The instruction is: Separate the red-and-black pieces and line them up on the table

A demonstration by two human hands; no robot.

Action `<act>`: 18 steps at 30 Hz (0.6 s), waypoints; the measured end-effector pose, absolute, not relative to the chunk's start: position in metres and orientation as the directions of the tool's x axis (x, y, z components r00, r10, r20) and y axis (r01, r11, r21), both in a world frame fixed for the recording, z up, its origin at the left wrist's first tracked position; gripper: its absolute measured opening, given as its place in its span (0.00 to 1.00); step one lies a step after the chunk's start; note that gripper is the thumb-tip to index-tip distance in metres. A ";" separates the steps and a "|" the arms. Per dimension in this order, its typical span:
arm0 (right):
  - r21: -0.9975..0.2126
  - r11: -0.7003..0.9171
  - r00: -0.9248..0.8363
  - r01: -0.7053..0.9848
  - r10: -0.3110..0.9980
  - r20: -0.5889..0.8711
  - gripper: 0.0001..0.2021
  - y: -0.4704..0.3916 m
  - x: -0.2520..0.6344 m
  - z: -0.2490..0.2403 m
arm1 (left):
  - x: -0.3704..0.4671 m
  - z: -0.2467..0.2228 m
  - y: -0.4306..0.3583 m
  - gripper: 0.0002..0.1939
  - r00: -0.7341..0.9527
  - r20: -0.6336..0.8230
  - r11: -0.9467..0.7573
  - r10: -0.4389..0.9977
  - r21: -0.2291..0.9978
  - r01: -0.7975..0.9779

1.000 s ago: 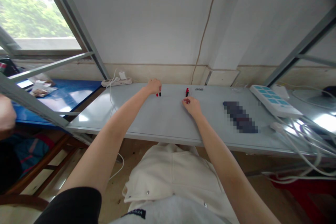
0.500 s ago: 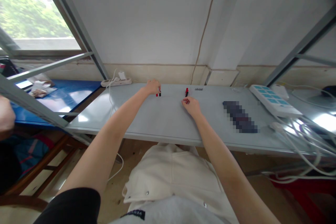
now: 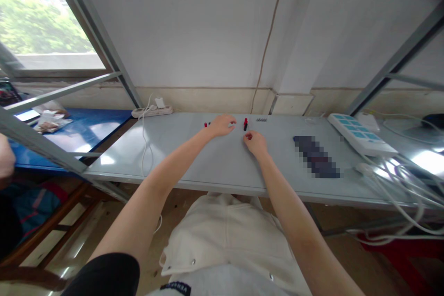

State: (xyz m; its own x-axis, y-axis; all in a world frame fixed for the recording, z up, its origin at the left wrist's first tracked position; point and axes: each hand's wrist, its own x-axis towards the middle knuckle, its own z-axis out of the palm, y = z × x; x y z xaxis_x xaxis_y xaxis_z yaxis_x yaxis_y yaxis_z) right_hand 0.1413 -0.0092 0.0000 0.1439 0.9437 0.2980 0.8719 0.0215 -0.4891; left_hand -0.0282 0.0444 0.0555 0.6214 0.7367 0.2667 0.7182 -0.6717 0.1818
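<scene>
My left hand hovers over the back of the grey table, thumb and fingers apart, and no object shows between them. Just left of it lies a small red piece, with a dark piece partly covered by the hand. My right hand is closed in a pinch near the table; what the fingertips hold is too small to name. Beyond its fingertips lie a small red piece and a black piece, end to end. Several tiny dark parts sit in a row behind.
A blurred-out dark flat item lies to the right. Farther right are a large white power strip and tangled white cables. Another power strip stands at the back left. A person's arm shows at the left edge.
My left hand has moved right, away from the small red and black pieces at the left, towards the middle pieces. My right hand stays in nearly the same place, still pinched.
</scene>
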 end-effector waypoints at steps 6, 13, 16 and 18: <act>-0.448 -0.046 0.203 0.893 0.929 0.309 0.12 -0.009 0.149 -0.001 | 0.008 0.017 0.024 0.28 0.602 0.153 -0.621 0.784 0.173 0.764; -0.393 -0.073 0.211 0.916 0.924 0.319 0.13 -0.012 0.148 0.001 | 0.033 0.006 0.016 0.29 0.462 0.314 -0.522 0.829 0.137 0.842; -0.403 -0.062 0.198 0.913 0.932 0.304 0.15 -0.013 0.148 0.001 | 0.037 0.009 0.016 0.26 0.443 0.312 -0.500 0.840 0.129 0.856; -0.406 -0.061 0.189 0.912 0.940 0.283 0.15 -0.013 0.149 0.000 | 0.038 0.012 0.017 0.22 0.436 0.319 -0.494 0.841 0.128 0.860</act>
